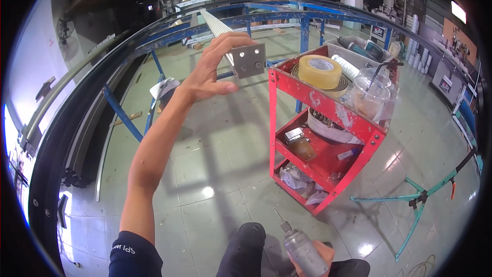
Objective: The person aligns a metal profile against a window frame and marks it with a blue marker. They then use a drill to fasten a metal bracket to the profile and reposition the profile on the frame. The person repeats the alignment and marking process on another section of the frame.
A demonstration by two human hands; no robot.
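Observation:
My left hand is curled over the near end of a long pale metal bar, its fingers across the top and its thumb stretched out below. A grey end plate with two open holes above and two screw heads below faces me. Low in the view, by my knees, my right hand is wrapped around a grey power drill. A thin bit points up and away from its chuck, apart from the bar. Most of my right-hand fingers are hidden by the drill body.
Right of the bar stands a red tool cart carrying a roll of clear yellow tape, a plastic cup and a teal cordless drill. Blue metal frames stand beyond. A green folding stand rests at right.

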